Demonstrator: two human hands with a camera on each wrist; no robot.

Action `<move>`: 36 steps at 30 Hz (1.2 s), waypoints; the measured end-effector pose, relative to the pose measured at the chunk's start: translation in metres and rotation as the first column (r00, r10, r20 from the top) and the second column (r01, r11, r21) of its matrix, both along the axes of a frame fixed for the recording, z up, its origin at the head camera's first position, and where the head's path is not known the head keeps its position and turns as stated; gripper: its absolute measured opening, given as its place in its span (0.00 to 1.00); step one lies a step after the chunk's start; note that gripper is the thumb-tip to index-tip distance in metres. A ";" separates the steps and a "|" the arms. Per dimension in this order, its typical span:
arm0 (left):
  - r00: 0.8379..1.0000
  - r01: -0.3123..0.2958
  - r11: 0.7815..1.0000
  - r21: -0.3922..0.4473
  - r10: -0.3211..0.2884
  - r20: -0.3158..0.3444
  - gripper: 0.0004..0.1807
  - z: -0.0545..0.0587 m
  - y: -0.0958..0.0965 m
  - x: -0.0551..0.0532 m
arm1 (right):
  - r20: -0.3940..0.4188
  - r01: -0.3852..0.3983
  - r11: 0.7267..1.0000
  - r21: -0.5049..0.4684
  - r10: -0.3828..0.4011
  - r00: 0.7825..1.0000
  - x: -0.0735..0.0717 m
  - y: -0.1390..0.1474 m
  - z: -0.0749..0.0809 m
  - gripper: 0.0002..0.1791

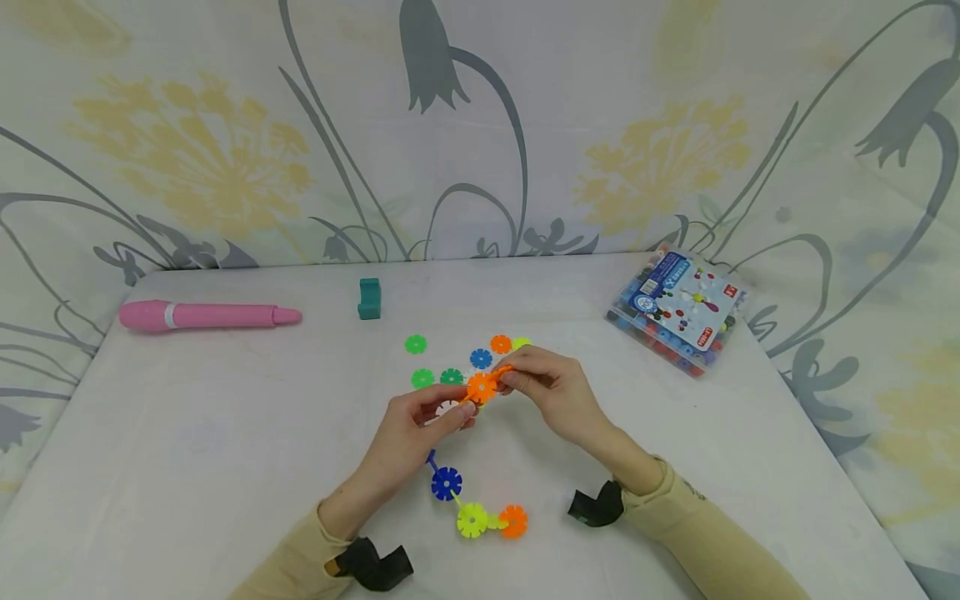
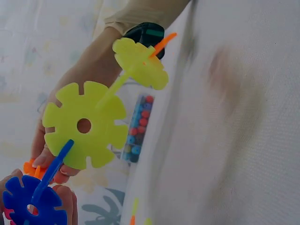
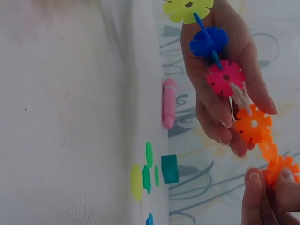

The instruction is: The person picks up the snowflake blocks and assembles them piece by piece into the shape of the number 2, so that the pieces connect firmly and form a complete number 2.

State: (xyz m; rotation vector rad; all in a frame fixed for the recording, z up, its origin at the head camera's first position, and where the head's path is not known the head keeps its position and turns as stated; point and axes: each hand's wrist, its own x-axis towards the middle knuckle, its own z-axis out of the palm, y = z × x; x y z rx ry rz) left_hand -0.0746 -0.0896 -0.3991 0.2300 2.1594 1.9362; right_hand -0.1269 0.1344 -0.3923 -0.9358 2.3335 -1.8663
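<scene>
Between the two hands runs a chain of notched plastic discs slotted edge to edge. My left hand holds its middle, by a white disc and an orange disc. At the upper end my right hand pinches another orange disc between thumb and fingers. A pink disc shows by the left palm in the right wrist view. Below the left hand hang a dark blue disc, a yellow disc and an end orange disc.
Several loose discs lie just beyond the hands, among them a green disc and a blue disc. Behind them stands a teal block. A pink microphone-shaped stick lies at left, a clear case of beads at back right.
</scene>
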 end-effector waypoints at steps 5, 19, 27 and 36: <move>1.000 0.007 1.000 0.006 -0.008 0.028 0.22 0.000 -0.001 -0.001 | 0.059 0.059 0.998 -0.008 -0.058 0.997 0.001 0.001 0.001 0.14; 0.995 0.006 0.995 0.100 -0.015 0.094 0.22 0.000 -0.003 -0.001 | -0.006 -0.017 0.994 -0.107 0.016 1.000 -0.001 0.001 -0.004 0.07; 0.995 0.012 0.993 0.115 -0.023 0.095 0.24 -0.001 -0.002 0.000 | -0.033 -0.041 0.994 -0.100 0.038 0.999 -0.002 0.001 -0.005 0.06; 0.993 0.009 0.992 0.124 -0.024 0.116 0.23 -0.003 0.000 0.002 | -0.067 -0.032 0.996 -0.079 0.027 0.997 -0.001 -0.001 -0.008 0.06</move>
